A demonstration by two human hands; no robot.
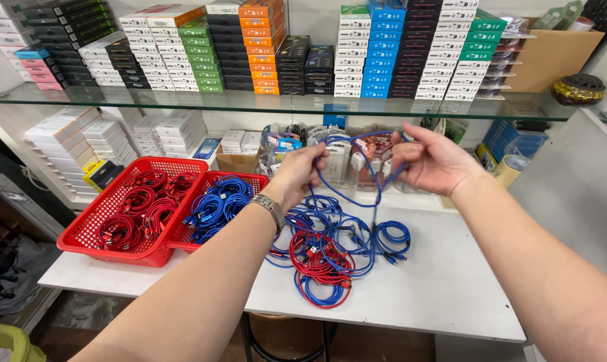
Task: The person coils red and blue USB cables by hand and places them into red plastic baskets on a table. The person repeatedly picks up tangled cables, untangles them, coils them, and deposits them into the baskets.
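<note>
**Both hands up on one blue cable, pile of cables underneath**

So the left hand (pixel 295 173) and right hand (pixel 432 161) are both raised above the white surface (pixel 444 281), each pinching the same blue cable (pixel 347 188). The cable runs between the two hands in a loop that sags down in the middle, and a strand of it drops toward the pile below. Left grip is closed on one side of the loop, fingers curled in tight. Right grip holds the other side between thumb and fingertips, with the rest of the fingers spread a bit looser. There's a metal watch (pixel 270 209) on the left wrist.

Right under the hands sits a messy cable pile (pixel 337 248) on the surface, mostly blue coils with a red coil on top near the front.

Off to the left are two red baskets side by side, touching: the red basket (pixel 82 234) with coiled red cables in it, and the second basket (pixel 246 177) holding coiled blue ones.

Behind the hands there are clear tubs (pixel 357 161) with packaged bits, and above that a glass shelf (pixel 250 102) stacked with small boxes (pixel 196 53) in white, green, orange, black and blue.
</note>
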